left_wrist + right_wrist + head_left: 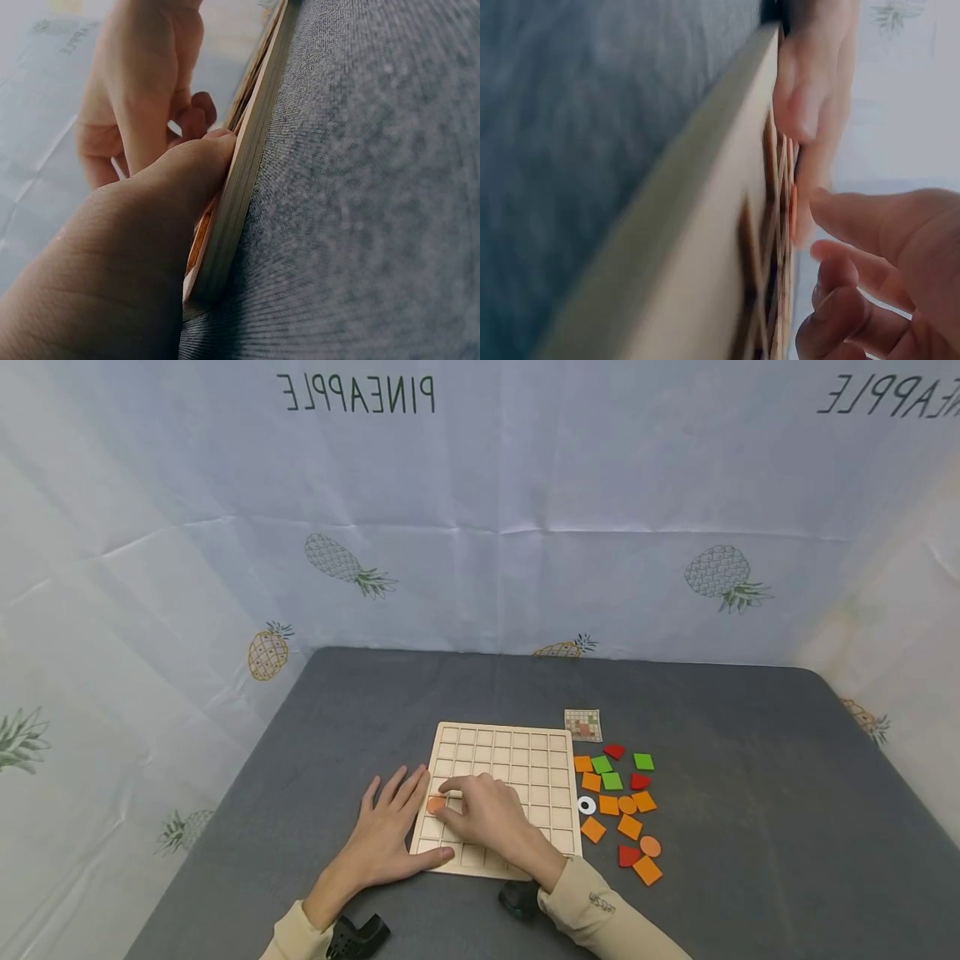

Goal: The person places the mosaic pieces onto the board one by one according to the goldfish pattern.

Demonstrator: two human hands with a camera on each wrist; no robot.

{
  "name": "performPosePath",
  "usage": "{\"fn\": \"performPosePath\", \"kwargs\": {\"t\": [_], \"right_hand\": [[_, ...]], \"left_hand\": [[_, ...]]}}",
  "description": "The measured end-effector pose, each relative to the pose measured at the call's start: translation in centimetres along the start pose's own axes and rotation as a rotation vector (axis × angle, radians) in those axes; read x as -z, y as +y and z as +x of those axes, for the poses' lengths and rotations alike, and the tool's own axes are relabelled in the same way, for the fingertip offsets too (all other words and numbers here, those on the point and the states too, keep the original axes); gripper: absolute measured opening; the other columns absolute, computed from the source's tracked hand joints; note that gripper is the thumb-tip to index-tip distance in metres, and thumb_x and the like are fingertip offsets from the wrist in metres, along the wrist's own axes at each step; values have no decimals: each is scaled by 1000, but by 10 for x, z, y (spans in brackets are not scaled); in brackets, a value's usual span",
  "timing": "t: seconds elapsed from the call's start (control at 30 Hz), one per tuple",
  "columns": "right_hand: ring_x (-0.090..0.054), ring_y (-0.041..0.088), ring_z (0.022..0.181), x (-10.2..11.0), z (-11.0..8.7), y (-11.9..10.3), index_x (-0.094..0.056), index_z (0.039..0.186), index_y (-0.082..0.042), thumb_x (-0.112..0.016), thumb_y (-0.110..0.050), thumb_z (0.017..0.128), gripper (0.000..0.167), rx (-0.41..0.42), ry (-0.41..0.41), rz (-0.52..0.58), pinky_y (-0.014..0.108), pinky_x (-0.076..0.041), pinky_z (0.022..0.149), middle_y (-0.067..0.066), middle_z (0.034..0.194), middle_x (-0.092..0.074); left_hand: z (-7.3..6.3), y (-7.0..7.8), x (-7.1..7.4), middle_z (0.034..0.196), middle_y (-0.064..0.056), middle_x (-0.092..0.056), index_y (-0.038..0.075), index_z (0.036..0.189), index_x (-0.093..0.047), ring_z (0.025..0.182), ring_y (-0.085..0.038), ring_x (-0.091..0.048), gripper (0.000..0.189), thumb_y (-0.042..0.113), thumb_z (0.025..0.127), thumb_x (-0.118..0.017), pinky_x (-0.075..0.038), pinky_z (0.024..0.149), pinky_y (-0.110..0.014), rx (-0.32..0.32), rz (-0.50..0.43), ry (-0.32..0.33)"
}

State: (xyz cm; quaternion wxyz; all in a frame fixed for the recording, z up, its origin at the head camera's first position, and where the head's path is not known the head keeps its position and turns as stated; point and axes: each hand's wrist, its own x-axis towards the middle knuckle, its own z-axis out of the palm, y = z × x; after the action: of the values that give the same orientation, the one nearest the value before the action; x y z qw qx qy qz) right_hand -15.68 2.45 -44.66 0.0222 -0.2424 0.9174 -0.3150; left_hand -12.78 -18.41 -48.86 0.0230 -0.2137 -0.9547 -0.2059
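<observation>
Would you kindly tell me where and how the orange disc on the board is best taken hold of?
With the right hand, I'd probably pinch the rim of the orange disc at opposite sides, coming from above and the right: it lies flat, its rim showing above the board in the right wrist view, while the left hand crowds the board's left edge.

Head view — high, facing forward-down over table (750, 793); wrist views — close, low, sideways; all share board (521, 757)

The head view is softly bright, the right wrist view dimmer, its board (697, 232) blurred
</observation>
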Motion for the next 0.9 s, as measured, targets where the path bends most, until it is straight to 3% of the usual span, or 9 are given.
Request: {"fn": "performPosePath", "kwargs": {"t": [0.27,0.9], "right_hand": [[-38,3,44,25,-13,7,-82,123,-9,-82,-20,97,29,-15,-17,64,20,-27,42,-9,52,-49],[-38,3,45,105,-73,59,-82,122,-8,-84,-19,95,29,-151,100,-9,20,-26,46,-9,58,-53]], "left_hand": [[-1,-1,0,175,-18,-40,3,169,-37,162,-50,-34,115,80,89,-67,-19,123,-80,3,10,5],[0,-1,1,177,-17,-36,5,171,-34,163,-51,-30,114,76,89,-69,-15,125,-82,10,-33,-15]]}}
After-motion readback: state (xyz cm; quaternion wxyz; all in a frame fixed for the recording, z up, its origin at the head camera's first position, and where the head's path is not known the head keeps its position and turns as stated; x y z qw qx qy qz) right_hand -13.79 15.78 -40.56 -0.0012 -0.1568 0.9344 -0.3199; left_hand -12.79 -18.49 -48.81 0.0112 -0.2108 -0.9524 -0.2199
